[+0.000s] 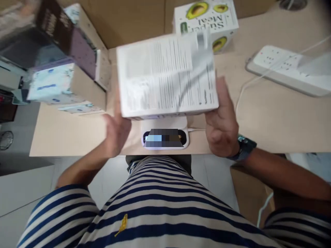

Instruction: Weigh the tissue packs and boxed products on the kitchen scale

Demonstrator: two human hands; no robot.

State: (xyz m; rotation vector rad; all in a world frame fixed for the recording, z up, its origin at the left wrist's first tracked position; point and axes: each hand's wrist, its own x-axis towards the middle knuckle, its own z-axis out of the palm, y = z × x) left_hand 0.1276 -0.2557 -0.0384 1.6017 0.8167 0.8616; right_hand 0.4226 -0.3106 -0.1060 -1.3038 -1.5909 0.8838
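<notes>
Desk point(271, 132): near edge runs just in front of striped shirt point(165, 206); bare surface right of right hand point(222, 124), up to power strip point(287, 65). Left side crowded by stacked packs point(57, 82). White device point(165, 139) sits under the held carton's near side, between the wrists; avocado-print box point(207, 20) stands behind, partly covered. White printed carton point(168, 75) is held between left hand point(117, 132) and right, fingers partly hidden, left thumb spread. Long axis crosswise, right end slightly farther; text face toward viewer, print sideways.
</notes>
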